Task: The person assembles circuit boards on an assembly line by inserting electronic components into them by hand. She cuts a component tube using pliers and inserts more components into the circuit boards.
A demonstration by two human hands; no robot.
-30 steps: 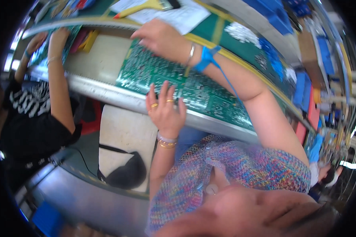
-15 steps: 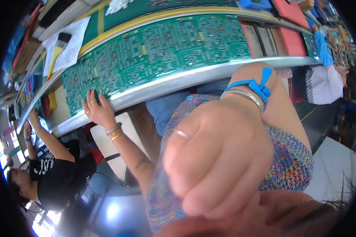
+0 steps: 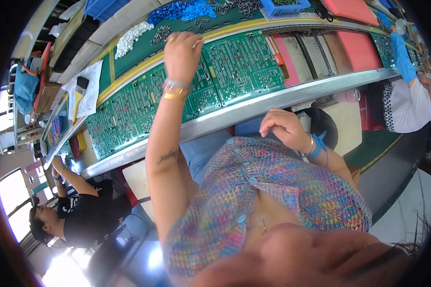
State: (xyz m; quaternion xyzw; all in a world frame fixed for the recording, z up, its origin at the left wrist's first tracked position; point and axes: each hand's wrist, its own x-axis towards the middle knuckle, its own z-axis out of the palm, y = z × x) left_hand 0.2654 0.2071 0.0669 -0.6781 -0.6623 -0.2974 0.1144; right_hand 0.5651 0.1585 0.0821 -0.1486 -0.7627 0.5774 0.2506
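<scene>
My left hand point(image 3: 183, 57) reaches over a row of green circuit boards point(image 3: 129, 107) toward their far edge. Its fingers curl downward and the tips are mostly hidden, so anything pinched there does not show. Small components, some red, are spread over the boards, and a seam runs between two of them just right of my left wrist. In front of my body, close to the near metal rail point(image 3: 254, 98), hovers my right hand point(image 3: 286, 128). Its fingers are loosely bent and apart from the thumb, with nothing visible between them.
Beyond the boards lie piles of white parts point(image 3: 133, 37), dark parts point(image 3: 162, 34) and blue parts point(image 3: 191, 9). A blue tray point(image 3: 286, 6) stands at the far right. Paper sheets point(image 3: 88, 86) with a yellow-handled brush lie left. Other people work at both sides.
My right hand has dropped from close before the camera to beside the rail. My left hand has moved from the boards' near left edge to their far side. The view has shifted.
</scene>
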